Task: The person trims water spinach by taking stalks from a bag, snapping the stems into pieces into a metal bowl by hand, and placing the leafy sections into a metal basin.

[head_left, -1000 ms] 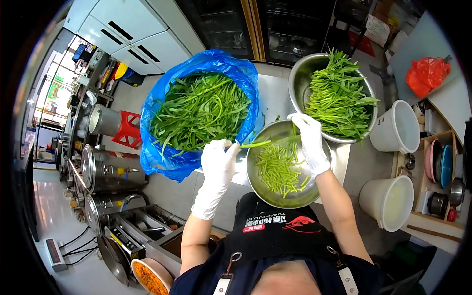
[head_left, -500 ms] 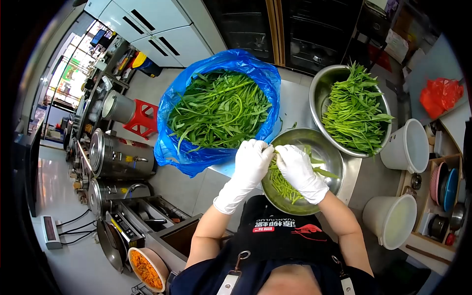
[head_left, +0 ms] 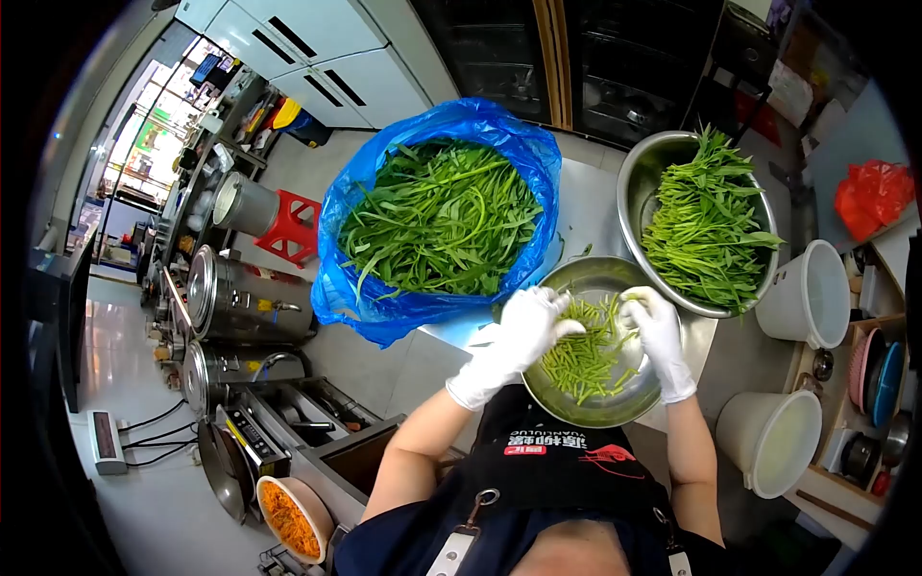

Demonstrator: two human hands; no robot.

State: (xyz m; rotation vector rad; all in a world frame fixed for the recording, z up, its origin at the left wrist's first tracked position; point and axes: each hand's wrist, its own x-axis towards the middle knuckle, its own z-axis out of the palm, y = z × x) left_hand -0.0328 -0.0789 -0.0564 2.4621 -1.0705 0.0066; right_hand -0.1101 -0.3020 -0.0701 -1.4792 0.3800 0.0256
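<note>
My left hand (head_left: 531,331), in a white glove, is over the left rim of the smaller steel bowl (head_left: 659,389). Its thumb stands apart from the bent fingers, and I see nothing held. Cut green stem pieces (head_left: 588,367) lie loose in this bowl. At its right inner side hovers my gloved right hand (head_left: 657,331), its fingers loosely bent and apart, close to a few stems. Beyond my left hand, a blue plastic bag (head_left: 336,288) holds a big heap of leafy water spinach (head_left: 447,216). More water spinach (head_left: 706,230) lies bundled in the larger steel bowl (head_left: 629,182).
Two white buckets (head_left: 805,293) (head_left: 768,444) stand at the right. On the left are large steel pots (head_left: 254,293), a red stool (head_left: 291,228) and a tub of shredded orange food (head_left: 291,518). A red plastic bag (head_left: 874,197) sits at far right.
My hands were together over the bowl with green stems between them. They have come apart, the right one moving rightward, and the longer stems under it have left its grasp.
</note>
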